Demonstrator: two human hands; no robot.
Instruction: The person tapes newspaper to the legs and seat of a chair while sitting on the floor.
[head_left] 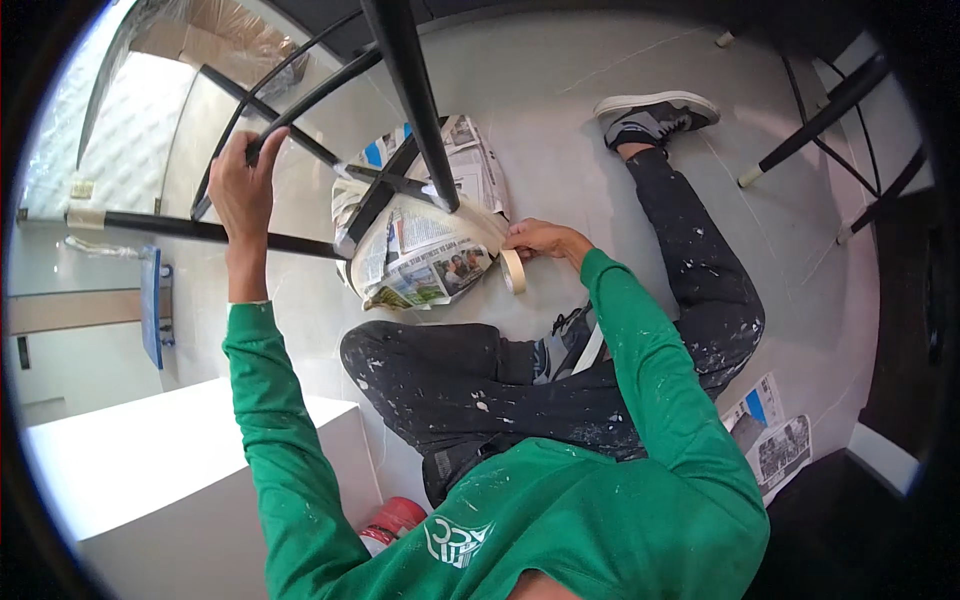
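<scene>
A black stool (pixel 412 90) rests upside down on the floor, its legs pointing up and outward. Sheets of newspaper (pixel 430 275) wrap its round seat, and a pale tape band runs along the rim and around the leg bases. My left hand (pixel 243 190) is closed around the stool's curved black foot ring. At the seat's right edge my right hand (pixel 545 238) pinches masking tape against the paper. The roll of masking tape (pixel 513 271) hangs just below those fingers, tilted on its edge.
Left of me stands a white box-shaped block (pixel 200 460), with a red container (pixel 395 518) beside it. Loose newspaper (pixel 775 440) lies at the right. More black legs with pale tips (pixel 815 125) stand far right. A blue trolley (pixel 152 308) is at far left.
</scene>
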